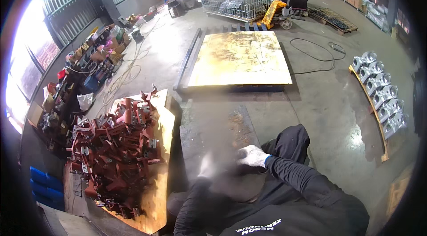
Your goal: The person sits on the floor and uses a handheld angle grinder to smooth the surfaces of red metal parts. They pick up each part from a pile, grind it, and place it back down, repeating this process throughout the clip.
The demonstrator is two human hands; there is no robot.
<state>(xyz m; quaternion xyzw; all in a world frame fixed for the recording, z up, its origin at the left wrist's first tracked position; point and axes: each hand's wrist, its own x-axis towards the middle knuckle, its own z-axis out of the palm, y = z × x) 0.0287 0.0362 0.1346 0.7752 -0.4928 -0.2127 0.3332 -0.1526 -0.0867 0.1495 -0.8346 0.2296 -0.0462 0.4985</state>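
My right hand [253, 156], in a white knit glove with a blue cuff, is over my lap beside my bent knee. Its fingers are curled in toward the left, and whatever lies in them is lost in a grey blur. My left hand [206, 167], also in white, is low over the near part of a worn metal plate [195, 136]. The same blur smears its fingers, so their shape does not show. The plate has a rusty brown patch on its right side.
A heap of red-brown metal brackets [118, 147] lies on a wooden board [167, 125] to my left. Ahead stands a plywood-topped platform [240, 58]. Silvery castings [382, 94] line a pallet at right. Farther back are a wire cage [231, 2], a yellow pallet jack [271, 14] and people.
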